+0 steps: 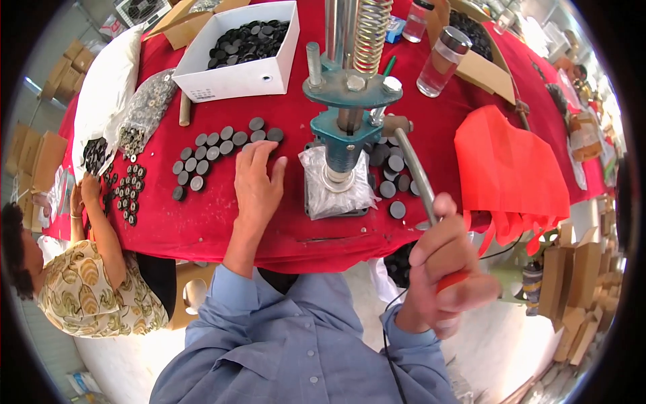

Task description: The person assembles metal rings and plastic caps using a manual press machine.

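Note:
A green hand press (343, 138) with a coiled spring stands on the red-covered table. Clear plastic film (321, 192) wraps its base under the ram. My right hand (447, 266) is closed around the red-ended handle of the press lever (417, 172), which slopes down toward me. To the left of the press, my left hand (259, 178) reaches forward with its fingers stretched out. Its fingertips are at a loose group of round black discs (213, 153); whether they touch one I cannot tell. More black discs (397, 209) lie right of the press base.
A white box (235, 84) full of black discs stands at the back left, beside a bag of small rings (145, 108). Clear jars (444, 64) stand back right, near a red fabric bag (511, 168). At left, a co-worker (101, 289) handles small black parts (129, 192).

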